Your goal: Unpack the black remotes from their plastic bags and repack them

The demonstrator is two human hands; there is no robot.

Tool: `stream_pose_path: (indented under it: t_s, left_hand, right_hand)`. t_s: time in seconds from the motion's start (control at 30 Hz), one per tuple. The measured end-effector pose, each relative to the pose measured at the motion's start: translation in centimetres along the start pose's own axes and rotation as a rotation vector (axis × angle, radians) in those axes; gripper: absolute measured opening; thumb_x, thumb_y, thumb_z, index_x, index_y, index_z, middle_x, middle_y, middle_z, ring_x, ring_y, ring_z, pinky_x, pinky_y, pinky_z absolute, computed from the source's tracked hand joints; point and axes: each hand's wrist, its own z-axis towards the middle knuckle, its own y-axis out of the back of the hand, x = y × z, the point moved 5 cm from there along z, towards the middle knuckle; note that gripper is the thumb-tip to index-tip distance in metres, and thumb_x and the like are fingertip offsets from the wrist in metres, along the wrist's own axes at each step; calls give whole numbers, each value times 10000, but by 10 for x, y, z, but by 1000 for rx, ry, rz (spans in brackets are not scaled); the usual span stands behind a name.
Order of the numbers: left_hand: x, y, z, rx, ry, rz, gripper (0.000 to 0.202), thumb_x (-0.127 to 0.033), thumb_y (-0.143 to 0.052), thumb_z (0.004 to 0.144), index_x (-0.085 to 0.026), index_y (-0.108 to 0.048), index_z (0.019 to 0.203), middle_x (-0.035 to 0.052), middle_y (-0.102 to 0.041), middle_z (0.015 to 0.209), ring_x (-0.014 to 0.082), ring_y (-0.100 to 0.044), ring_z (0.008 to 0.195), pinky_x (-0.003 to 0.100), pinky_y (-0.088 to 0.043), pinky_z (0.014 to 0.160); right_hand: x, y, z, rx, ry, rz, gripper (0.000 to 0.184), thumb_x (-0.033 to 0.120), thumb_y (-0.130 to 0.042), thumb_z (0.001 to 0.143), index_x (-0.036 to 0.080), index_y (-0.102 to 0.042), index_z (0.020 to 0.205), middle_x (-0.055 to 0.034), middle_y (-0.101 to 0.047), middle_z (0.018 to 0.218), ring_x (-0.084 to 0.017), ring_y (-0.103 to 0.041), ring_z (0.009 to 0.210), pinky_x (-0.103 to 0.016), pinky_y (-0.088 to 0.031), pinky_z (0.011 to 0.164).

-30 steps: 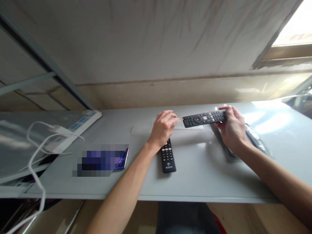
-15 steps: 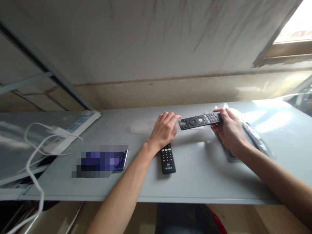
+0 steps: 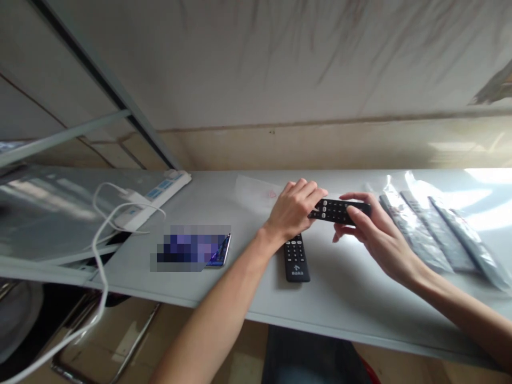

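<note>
A black remote control (image 3: 338,212) is held level above the table between my two hands. My left hand (image 3: 295,209) closes around its left end and hides that part. At the other end, my right hand (image 3: 374,226) grips it with the thumb on the button face and the fingers beneath. A second black remote (image 3: 297,264) lies on the table below my left wrist, its upper end hidden by that hand. Behind my left hand lies a clear plastic bag (image 3: 256,193) with a small red mark.
Several plastic-wrapped remotes (image 3: 444,229) lie at the right of the grey table (image 3: 252,290). On the left are a phone (image 3: 220,255) with a partly blurred screen and a white power strip (image 3: 162,197) with a white cable (image 3: 104,266) looping over the table edge.
The held remote has come away from a clear gap near my left hand, and that hand now covers its left end. My right thumb has moved onto the buttons. The camera view has shifted right.
</note>
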Motion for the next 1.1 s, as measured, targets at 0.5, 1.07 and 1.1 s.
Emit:
stream_pose_path:
  t_s: [0.5,1.07,1.1]
  left_hand:
    - [-9,3,-1,-21,-32,-96,779,-233,-645,999,-300,-293,1690,97,-590,1494,270,-531,1405,427,-410,1203]
    - [15,-4,-3,-77,241,26,255,-134,-684,925,-177,-654,1174,139,-627,1294,300,-601,1218,435,-499,1093]
    - [15,-4,-3,-75,245,25,209,-138,-684,928,-180,-650,1130,135,-645,1270,297,-610,1201,432,-506,1078]
  right_hand:
    - [-6,37,13,-323,56,51,538,526,-845,874,286,-485,1194,36,-716,808,-178,-671,562,-343,-573,599]
    - [-8,42,17,-323,66,127,550,487,-904,830,297,-440,1058,-16,-760,861,-207,-708,555,-254,-459,415]
    - [-7,42,17,-324,70,125,539,489,-898,837,297,-444,1054,-11,-750,853,-213,-719,576,-252,-460,414]
